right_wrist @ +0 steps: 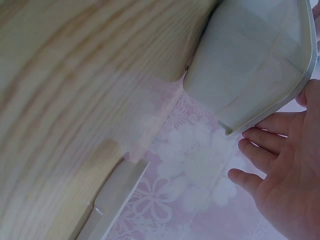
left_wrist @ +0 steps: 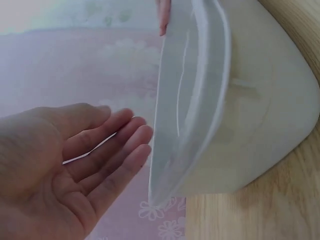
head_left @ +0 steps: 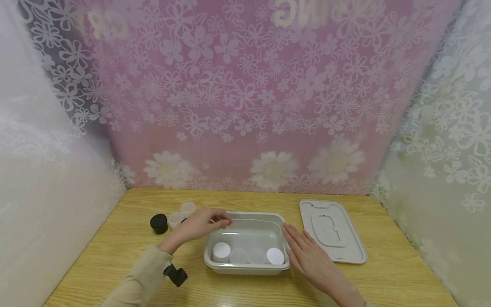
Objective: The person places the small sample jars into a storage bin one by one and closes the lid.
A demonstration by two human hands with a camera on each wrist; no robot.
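A pale rectangular plastic bin (head_left: 245, 269) sits uncovered on the table. Along its near inner wall stand a white round container (head_left: 221, 251), two translucent round containers (head_left: 257, 256) and another white one (head_left: 275, 256). My left hand (head_left: 203, 222) hovers over the bin's back left corner, fingers loosely bent; in the left wrist view nothing lies between the fingers and thumb. At the opposite side, my right hand (head_left: 310, 258) rests with extended fingers against the right rim. The right wrist view shows these fingers (right_wrist: 272, 140) at the bin's edge, the thumb partly cut off.
To the left stand a small black tub (head_left: 159, 224) and two clear cups (head_left: 188, 209); something dark beside them is mostly hidden by the left hand. A pale lid (head_left: 333, 230) lies at the right. Patterned curtains (head_left: 245, 106) enclose the wooden table (head_left: 383, 273).
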